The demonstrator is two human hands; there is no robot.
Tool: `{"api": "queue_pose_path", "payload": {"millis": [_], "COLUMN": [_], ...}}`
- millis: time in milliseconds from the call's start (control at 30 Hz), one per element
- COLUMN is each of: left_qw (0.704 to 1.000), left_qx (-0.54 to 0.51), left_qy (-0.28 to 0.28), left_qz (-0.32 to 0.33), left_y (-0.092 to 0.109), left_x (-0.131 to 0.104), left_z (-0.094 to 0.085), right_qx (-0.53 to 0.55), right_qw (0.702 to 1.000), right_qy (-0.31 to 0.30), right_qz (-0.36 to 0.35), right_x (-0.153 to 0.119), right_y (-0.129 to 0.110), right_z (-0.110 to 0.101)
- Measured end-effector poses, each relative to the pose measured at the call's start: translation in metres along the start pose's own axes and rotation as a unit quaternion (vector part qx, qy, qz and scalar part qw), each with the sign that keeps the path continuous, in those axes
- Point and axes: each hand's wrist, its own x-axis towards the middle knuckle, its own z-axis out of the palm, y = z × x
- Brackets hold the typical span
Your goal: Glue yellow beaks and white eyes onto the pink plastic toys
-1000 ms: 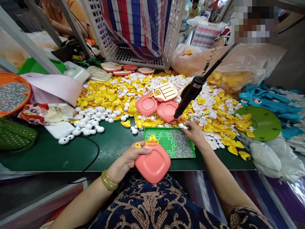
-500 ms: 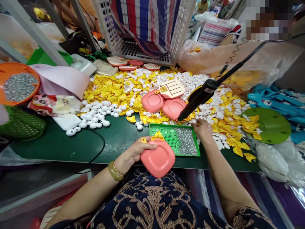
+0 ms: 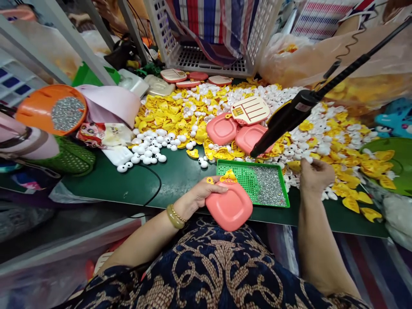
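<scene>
My left hand (image 3: 206,191) grips a pink rounded-square plastic piece (image 3: 229,206) by its upper left side, in front of the green tray. A yellow part (image 3: 229,176) sits at the top edge of that piece. To the right of the tray, my right hand (image 3: 317,174) is closed over the pile of white and yellow parts, its fingertips at a small white part (image 3: 308,159). The green tray (image 3: 287,198) holds many small silver screws (image 3: 270,185) in its right half. A black electric screwdriver (image 3: 283,118) hangs above the pile, its tip near two pink pieces.
Yellow and white parts (image 3: 167,113) cover the back of the green table (image 3: 180,189). An orange bowl (image 3: 35,109) with screws stands at the left, a white crate (image 3: 206,66) at the back. A green lid (image 3: 401,161) lies at the right.
My right hand has moved right, away from the tray's edge, over the pile. The whole view has shifted, so most things appear further right. My left hand still holds the pink piece.
</scene>
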Motion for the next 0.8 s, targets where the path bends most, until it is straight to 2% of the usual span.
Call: {"api": "queue_pose_path", "payload": {"millis": [67, 133, 233, 333, 500, 667, 700, 800], "left_qw": [1.0, 1.0, 1.0, 0.999, 0.999, 0.998, 0.998, 0.997], "left_qx": [-0.002, -0.008, -0.014, -0.02, -0.013, -0.007, -0.007, -0.022], "left_qy": [0.003, 0.009, 0.025, 0.027, 0.022, 0.052, 0.058, 0.061], "left_qz": [0.002, 0.002, 0.006, 0.014, 0.032, 0.019, 0.021, 0.028], "left_y": [0.001, 0.002, 0.002, 0.0, 0.005, 0.017, 0.019, 0.021], "left_x": [0.0, -0.001, -0.004, -0.007, -0.017, -0.032, -0.036, -0.047], "left_z": [0.001, 0.003, 0.006, 0.006, -0.004, -0.026, -0.029, -0.036], "right_qx": [0.103, 0.16, 0.162, 0.119, 0.074, 0.085, 0.102, 0.127], "right_qw": [0.994, 0.981, 0.956, 0.945, 0.936, 0.902, 0.903, 0.919], "right_qy": [-0.028, -0.11, -0.241, -0.306, -0.329, -0.383, -0.375, -0.3], "right_qz": [0.023, 0.031, 0.033, 0.011, -0.101, -0.179, -0.185, -0.224], "right_x": [-0.015, -0.039, -0.077, -0.103, -0.113, -0.101, -0.097, -0.088], "right_y": [-0.007, -0.015, -0.023, -0.023, -0.027, -0.064, -0.074, -0.102], "right_z": [0.002, 0.004, 0.011, 0.019, 0.032, 0.059, 0.066, 0.081]}}
